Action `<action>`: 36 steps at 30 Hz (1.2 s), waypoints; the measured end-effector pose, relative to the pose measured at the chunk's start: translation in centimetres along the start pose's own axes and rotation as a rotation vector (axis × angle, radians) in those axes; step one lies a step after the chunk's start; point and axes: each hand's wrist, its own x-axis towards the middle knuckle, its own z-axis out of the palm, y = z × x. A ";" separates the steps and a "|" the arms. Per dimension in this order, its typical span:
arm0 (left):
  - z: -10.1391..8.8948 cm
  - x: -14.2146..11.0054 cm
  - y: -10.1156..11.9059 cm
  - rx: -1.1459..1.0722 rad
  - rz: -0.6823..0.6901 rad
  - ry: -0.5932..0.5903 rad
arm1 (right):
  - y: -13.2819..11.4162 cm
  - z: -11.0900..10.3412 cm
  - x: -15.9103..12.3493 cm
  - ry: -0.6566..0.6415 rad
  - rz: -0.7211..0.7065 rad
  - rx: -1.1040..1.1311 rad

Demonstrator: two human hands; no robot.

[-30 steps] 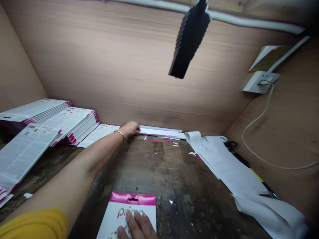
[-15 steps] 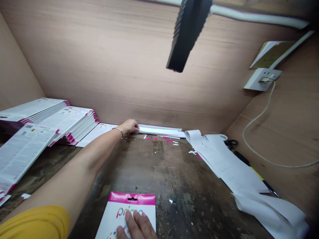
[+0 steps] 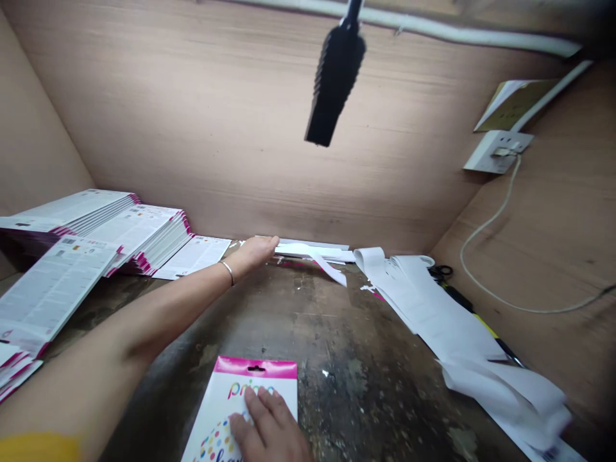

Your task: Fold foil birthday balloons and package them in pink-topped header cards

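Note:
My left hand (image 3: 257, 252) is stretched to the far edge of the table. Its fingers are closed on the end of a thin white paper strip (image 3: 331, 271), which bends and droops to the right. Behind it more white strips (image 3: 315, 244) lie along the back wall. At the front, my right hand (image 3: 273, 428) lies on a flat white packet (image 3: 226, 410) with a pink top band, a hang hole and coloured dots. Its fingers are spread and cover part of the printed lettering.
Stacked white-and-pink packets (image 3: 158, 234) fan out at the left. Long curled white paper (image 3: 433, 308) runs down the right side, beside black-handled scissors (image 3: 440, 273). A black cable plug (image 3: 334, 83) hangs overhead. A white power socket (image 3: 498, 152) with a cord is on the right wall. Small pink and white scraps lie on the table.
My left hand has lifted a white strip from those by the wall; the strip now hangs bent forward. My right hand stays on the packet. The view has shifted slightly.

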 end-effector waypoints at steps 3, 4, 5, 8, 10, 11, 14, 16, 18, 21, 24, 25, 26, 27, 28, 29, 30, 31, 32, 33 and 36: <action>-3.7 -4.2 5.2 0.003 0.186 0.030 | 0.7 -4.9 4.1 -0.078 -0.094 -0.044; -4.9 -6.0 7.1 -0.009 0.257 0.030 | 1.0 -6.7 5.5 -0.099 -0.083 -0.120; -6.0 -7.9 8.7 -0.022 0.324 0.036 | 1.4 -8.4 6.7 -0.091 -0.032 -0.204; -8.8 -13.4 11.9 -0.032 0.555 0.182 | 2.2 -11.6 8.4 -0.219 0.087 -0.283; -9.9 -16.3 12.4 -0.098 0.563 0.307 | 2.5 -12.3 8.0 -0.317 0.104 -0.195; -10.2 -17.6 12.2 -0.170 0.479 0.365 | 2.5 -12.5 7.6 -0.323 0.103 -0.157; -10.4 -20.8 11.4 -0.539 -0.105 0.488 | 2.4 -12.7 6.1 -0.201 0.058 -0.166; -10.4 -22.3 11.4 -0.980 -0.561 0.350 | 2.1 -12.8 5.4 -0.143 -0.007 -0.214; -10.4 -23.4 12.0 -1.493 -0.848 -0.003 | 1.5 -12.7 4.7 -0.147 -0.077 -0.250; -10.5 -24.3 13.2 -1.869 -0.943 -0.355 | 0.6 -12.6 3.6 -0.202 -0.175 -0.264; -10.2 -25.0 13.9 -1.810 -0.915 -0.296 | 0.0 -13.0 2.9 -0.367 -0.171 -0.197; -9.9 -25.2 14.0 -1.779 -0.907 -0.274 | -0.1 -13.3 3.1 -0.421 -0.142 -0.160; -9.6 -25.4 14.1 -1.755 -0.900 -0.264 | -0.2 -13.5 3.6 -0.460 -0.104 -0.118; -9.3 -25.5 14.2 -1.736 -0.887 -0.262 | -0.3 -13.7 4.2 -0.488 -0.065 -0.071; -9.0 -25.7 14.3 -1.718 -0.868 -0.261 | -0.5 -13.8 5.1 -0.514 -0.024 -0.014; -8.8 -25.7 14.4 -1.702 -0.839 -0.260 | -0.7 -13.7 6.0 -0.544 0.016 0.055; -8.7 -25.7 14.6 -1.687 -0.806 -0.253 | -0.9 -13.4 6.9 -0.598 0.056 0.142; -8.6 -25.8 14.7 -1.672 -0.773 -0.246 | -1.1 -13.0 7.7 -0.673 0.103 0.247; -8.6 -25.8 14.8 -1.653 -0.741 -0.234 | -1.2 -12.4 8.3 -0.749 0.161 0.361; -8.6 -26.0 14.9 -1.616 -0.716 -0.206 | -1.3 -11.8 8.6 -0.809 0.233 0.473; -8.8 -27.3 15.0 -1.261 -0.656 0.032 | -0.6 -10.4 8.6 -0.755 0.510 0.666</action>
